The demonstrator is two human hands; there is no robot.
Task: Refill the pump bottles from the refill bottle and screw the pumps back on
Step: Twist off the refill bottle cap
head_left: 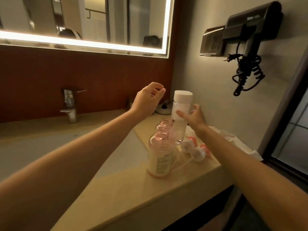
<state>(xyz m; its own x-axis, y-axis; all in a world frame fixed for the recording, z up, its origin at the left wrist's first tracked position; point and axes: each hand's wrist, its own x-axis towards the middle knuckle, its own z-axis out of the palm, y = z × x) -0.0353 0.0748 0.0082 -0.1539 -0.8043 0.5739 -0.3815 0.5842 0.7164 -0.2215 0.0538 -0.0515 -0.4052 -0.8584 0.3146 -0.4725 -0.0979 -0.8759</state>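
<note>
My right hand grips a tall clear refill bottle with a white cap on top; it stands upright on the counter. My left hand hovers to the left of the cap, fingers loosely curled, holding nothing. Two clear pinkish pump bottles stand open without pumps: the near one with a striped label, the far one right behind it. Two white and pink pumps lie on the counter to the right of the bottles.
The beige counter holds a sink basin to the left with a chrome tap. A crumpled white cloth lies at the right by the wall. A black hair dryer hangs on the wall. A lit mirror is above.
</note>
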